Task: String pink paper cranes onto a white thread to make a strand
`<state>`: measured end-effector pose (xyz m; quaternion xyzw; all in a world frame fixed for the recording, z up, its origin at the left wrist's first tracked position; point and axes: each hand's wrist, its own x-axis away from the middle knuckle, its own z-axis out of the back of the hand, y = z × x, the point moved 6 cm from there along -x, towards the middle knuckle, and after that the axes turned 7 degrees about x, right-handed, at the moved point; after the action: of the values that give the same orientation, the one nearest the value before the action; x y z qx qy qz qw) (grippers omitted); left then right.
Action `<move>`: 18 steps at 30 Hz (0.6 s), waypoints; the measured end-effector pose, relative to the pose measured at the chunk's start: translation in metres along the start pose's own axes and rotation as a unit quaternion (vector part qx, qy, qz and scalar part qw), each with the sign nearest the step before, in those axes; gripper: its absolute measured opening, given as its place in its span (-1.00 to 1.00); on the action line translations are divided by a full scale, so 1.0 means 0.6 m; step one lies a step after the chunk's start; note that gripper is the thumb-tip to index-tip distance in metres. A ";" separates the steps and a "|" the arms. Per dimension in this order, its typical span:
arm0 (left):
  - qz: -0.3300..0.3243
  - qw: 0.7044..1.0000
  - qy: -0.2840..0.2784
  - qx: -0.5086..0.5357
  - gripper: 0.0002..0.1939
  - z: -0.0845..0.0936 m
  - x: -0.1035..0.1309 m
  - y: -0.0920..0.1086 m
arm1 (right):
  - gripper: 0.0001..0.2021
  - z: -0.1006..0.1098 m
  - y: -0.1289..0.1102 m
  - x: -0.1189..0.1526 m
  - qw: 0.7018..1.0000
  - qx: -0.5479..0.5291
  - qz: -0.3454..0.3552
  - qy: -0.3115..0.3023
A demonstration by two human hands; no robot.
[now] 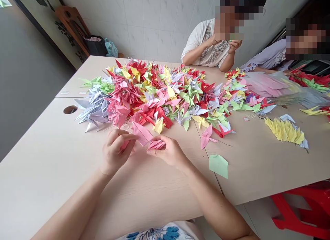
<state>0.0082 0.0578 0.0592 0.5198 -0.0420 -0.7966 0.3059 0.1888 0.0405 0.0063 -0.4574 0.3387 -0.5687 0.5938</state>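
Note:
My left hand point(116, 152) is closed, its thumb and forefinger pinching at the tip of a pink paper crane point(142, 133). More pink paper shows beneath those fingers, partly hidden by them. My right hand point(171, 152) grips a small stack of pink folded paper cranes point(156, 144) between thumb and fingers, close to the pinched crane. Just beyond both hands spreads a large heap of folded paper cranes point(154, 99) in red, pink, yellow, green and pale blue. A single pink crane point(207, 137) lies apart on the table, right of my right hand.
A green paper piece point(218, 166) lies on the table point(144, 188). Farther right are a row of yellow cranes point(284, 130) and a plastic bag point(273, 85) of folded paper. Two people point(206, 44) sit across. A red stool point(304, 209) stands at lower right.

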 end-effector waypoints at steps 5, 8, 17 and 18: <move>0.030 1.000 0.010 -0.004 -0.84 0.003 -0.002 -0.012 | -0.70 -0.002 -0.001 -0.007 0.991 -0.127 0.017 -0.030; 0.038 0.999 0.012 0.002 -0.83 0.003 -0.001 -0.015 | -0.71 -0.011 0.002 -0.009 0.971 -0.230 -0.020 -0.069; 0.082 0.996 0.026 0.012 -0.83 0.009 -0.002 -0.022 | -0.80 -0.020 0.002 -0.005 0.930 -0.338 -0.052 -0.134; 0.083 0.996 0.025 0.014 -0.83 0.008 -0.002 -0.022 | -0.81 -0.019 0.003 -0.006 0.924 -0.356 -0.066 -0.127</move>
<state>-0.0018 0.0679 0.0572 0.5385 -0.0881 -0.7544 0.3648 0.1784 0.0419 0.0001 -0.7282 0.4099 -0.3858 0.3911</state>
